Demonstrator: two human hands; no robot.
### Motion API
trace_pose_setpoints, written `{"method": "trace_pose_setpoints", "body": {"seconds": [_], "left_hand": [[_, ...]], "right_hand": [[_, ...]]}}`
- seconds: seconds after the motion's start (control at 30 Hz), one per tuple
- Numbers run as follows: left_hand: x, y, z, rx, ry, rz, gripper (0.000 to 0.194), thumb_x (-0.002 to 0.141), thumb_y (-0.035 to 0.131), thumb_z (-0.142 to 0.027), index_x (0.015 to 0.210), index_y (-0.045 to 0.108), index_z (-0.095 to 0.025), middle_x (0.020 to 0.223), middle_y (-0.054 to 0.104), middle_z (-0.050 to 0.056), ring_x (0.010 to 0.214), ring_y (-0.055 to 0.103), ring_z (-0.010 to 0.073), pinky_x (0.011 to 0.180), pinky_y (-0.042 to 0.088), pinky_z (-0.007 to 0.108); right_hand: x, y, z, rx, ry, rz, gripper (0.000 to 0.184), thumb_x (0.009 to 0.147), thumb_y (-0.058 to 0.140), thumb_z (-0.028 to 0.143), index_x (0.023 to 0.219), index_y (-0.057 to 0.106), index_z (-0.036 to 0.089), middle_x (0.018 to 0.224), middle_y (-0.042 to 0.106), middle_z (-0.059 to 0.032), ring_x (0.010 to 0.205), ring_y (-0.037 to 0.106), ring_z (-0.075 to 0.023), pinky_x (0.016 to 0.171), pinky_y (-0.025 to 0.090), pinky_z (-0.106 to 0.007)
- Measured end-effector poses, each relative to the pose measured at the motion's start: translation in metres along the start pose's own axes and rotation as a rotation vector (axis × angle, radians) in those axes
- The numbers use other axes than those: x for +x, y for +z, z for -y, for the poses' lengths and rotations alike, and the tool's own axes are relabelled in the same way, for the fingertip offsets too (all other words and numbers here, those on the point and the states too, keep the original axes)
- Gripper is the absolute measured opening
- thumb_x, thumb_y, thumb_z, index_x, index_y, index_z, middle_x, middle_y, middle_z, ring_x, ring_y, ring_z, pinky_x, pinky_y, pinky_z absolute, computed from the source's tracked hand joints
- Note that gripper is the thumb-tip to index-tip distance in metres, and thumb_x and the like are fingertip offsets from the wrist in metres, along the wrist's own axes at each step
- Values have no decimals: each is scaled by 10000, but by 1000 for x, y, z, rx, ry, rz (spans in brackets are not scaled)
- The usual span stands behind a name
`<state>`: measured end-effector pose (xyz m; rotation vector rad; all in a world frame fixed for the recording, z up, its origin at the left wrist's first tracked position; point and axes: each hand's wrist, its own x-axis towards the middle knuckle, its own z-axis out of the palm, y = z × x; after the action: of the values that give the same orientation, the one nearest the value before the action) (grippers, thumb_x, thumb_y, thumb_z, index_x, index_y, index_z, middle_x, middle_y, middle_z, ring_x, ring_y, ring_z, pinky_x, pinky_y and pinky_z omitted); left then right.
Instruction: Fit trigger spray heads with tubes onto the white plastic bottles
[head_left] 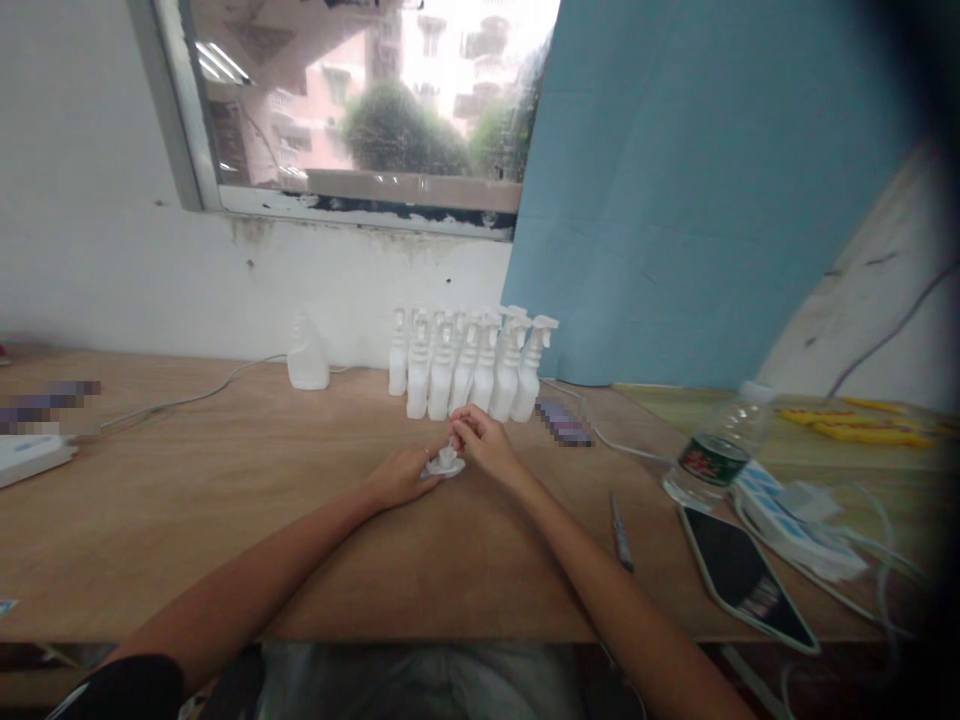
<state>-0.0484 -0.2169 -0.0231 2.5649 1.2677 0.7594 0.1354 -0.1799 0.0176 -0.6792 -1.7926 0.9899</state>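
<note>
My left hand (405,478) is closed around the side of a white plastic bottle (448,464), which I see mostly from above, with its neck and shoulder showing. The lower part of this bottle is hidden from me. Just over its neck, my right hand (481,440) pinches its fingertips together. Whatever lies between those fingertips is too small to make out. Behind both hands, several white spray bottles (441,375) with trigger heads stand upright in a tight group.
A single white bottle (309,355) without a trigger head stands at the back left. On the right are a knife-like tool (620,535), a phone (742,575), a water bottle (712,460) and a power strip (795,525). A white device (34,457) lies far left.
</note>
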Motion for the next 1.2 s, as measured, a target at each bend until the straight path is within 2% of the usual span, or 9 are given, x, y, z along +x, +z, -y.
{"method": "trace_pose_setpoints", "body": {"seconds": [0.13,0.27,0.33,0.67,0.97,1.2], "left_hand": [[0,0,1,-8,1,8,539,856,544,-354,1364,398,-247,1103,642,77,954,614,234,840,465,335],[1,1,2,1,2,-1,557,858,537,-357,1380,381,-245,1105,639,83,960,616,238,849,469,343],[1,1,2,4,-1,3,564,860,534,-365,1389,371,-252,1101,642,77,948,620,235,840,473,340],[0,1,2,30,-17,22,564,869,522,-400,1391,365,-256,1092,643,67,950,613,228,827,473,329],[0,0,1,-2,-7,23,579,864,536,-370,1404,356,-262,1175,628,75,1032,600,245,878,458,347],[2,11,9,6,-6,-20,525,861,538,-370,1347,430,-203,1118,639,91,986,606,240,846,465,334]], "right_hand": [[0,-5,-2,-64,-4,34,187,828,569,352,927,574,193,673,598,25,565,556,-109,547,448,-228],[-1,-10,-4,-299,-59,99,113,797,595,275,780,629,169,714,620,-6,669,569,-133,611,433,-240],[-2,-12,-5,-347,-68,109,114,800,586,258,754,631,163,704,619,-4,669,562,-132,612,419,-236],[-4,-12,-14,-303,2,94,133,820,571,287,761,594,171,642,592,14,600,570,-128,576,432,-229],[-5,-10,-12,-305,40,129,124,844,546,277,766,562,182,597,595,14,552,576,-133,548,439,-230],[-2,-6,-11,-532,-37,149,140,832,532,178,693,507,183,613,568,9,599,521,-128,556,366,-218]]}}
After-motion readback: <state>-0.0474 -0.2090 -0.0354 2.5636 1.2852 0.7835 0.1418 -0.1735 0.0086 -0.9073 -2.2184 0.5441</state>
